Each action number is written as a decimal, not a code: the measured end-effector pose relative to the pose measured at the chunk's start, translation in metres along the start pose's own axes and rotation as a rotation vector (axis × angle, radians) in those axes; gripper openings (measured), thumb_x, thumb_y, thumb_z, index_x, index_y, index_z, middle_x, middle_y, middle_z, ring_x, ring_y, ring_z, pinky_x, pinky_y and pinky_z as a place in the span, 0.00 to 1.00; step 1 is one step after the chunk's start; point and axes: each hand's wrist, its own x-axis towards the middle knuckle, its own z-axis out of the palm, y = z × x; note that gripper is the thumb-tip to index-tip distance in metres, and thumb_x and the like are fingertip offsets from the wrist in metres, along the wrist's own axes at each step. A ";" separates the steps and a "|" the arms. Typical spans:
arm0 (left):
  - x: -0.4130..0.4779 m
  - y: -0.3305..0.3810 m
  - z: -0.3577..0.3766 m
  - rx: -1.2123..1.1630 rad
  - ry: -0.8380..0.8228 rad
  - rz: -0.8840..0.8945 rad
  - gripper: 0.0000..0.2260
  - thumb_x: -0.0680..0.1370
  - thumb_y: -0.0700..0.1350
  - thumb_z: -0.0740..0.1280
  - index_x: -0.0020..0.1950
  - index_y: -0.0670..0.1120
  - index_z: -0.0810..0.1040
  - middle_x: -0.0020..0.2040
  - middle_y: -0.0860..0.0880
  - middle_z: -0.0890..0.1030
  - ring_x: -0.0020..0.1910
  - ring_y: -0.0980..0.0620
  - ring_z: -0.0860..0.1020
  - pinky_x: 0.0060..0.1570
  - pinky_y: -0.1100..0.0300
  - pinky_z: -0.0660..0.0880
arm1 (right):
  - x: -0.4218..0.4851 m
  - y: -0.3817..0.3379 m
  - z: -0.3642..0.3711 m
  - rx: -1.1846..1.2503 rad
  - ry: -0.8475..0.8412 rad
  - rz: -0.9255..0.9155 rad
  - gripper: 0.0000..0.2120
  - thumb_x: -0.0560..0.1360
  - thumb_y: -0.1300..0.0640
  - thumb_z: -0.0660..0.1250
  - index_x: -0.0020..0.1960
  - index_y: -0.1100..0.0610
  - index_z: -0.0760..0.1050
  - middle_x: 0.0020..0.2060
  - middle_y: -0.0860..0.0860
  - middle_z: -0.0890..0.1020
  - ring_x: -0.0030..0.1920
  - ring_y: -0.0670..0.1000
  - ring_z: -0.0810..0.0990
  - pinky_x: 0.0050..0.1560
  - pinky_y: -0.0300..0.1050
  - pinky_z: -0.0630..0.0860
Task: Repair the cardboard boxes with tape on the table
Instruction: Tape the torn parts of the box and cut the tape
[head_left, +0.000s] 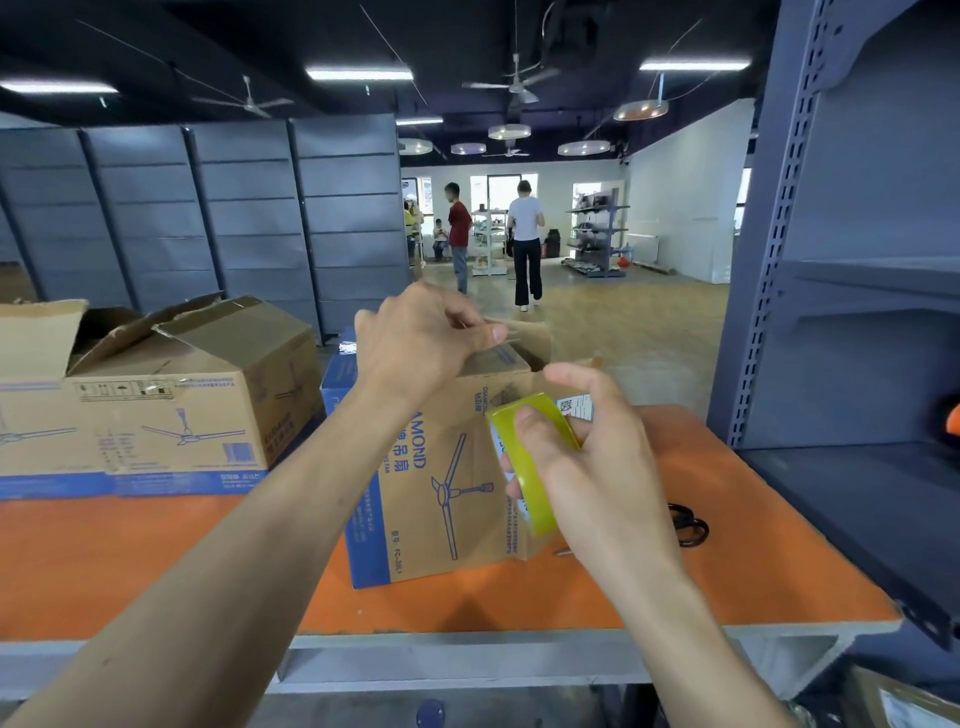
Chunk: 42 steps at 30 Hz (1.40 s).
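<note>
The upright ceiling-fan box (441, 467) is standing on end near the middle of the orange table (156, 561), its top flap (530, 338) sticking up loose, so that top seam is what I judge is being mended. The yellow tape roll (535, 506) is hovering just in front of the box's right corner. The right hand (587, 467) is curling round it, thumb across the face, fingers wrapped behind. Up top, the left hand (415, 343) is bunching tight, thumb and forefinger pinching what looks like a clear tape strip (501, 345) at the flap's edge; the film is faint, so I'm not certain.

For a clean job, the flap wants pressing flat first, the strip pulling taut and straight along the seam, then smoothing down from the pinched end so nothing wrinkles.

Further left, a second fan box (171, 395) is lying with its torn flaps gaping. A black looped object (688, 522), too small to identify, is sitting on the table right of the box, beside the grey shelving (831, 260).
</note>
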 end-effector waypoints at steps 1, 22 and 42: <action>0.000 -0.001 0.000 0.002 0.002 0.001 0.13 0.73 0.65 0.73 0.37 0.57 0.82 0.40 0.58 0.83 0.49 0.53 0.80 0.57 0.51 0.63 | 0.000 0.001 0.001 -0.002 0.003 -0.001 0.14 0.81 0.56 0.67 0.64 0.44 0.71 0.39 0.41 0.85 0.33 0.51 0.85 0.45 0.58 0.84; -0.001 0.007 0.000 -0.019 0.023 0.010 0.12 0.75 0.63 0.73 0.37 0.56 0.82 0.37 0.58 0.81 0.48 0.51 0.80 0.58 0.52 0.66 | 0.001 0.001 -0.005 -0.007 0.027 -0.037 0.15 0.80 0.56 0.67 0.65 0.46 0.72 0.36 0.50 0.85 0.31 0.49 0.84 0.40 0.49 0.82; 0.001 0.001 0.005 0.009 -0.012 -0.006 0.13 0.75 0.62 0.73 0.38 0.53 0.83 0.38 0.56 0.82 0.48 0.50 0.79 0.56 0.52 0.63 | 0.000 0.006 -0.001 -0.004 0.025 -0.012 0.14 0.80 0.56 0.67 0.64 0.45 0.72 0.38 0.50 0.85 0.32 0.50 0.85 0.45 0.56 0.83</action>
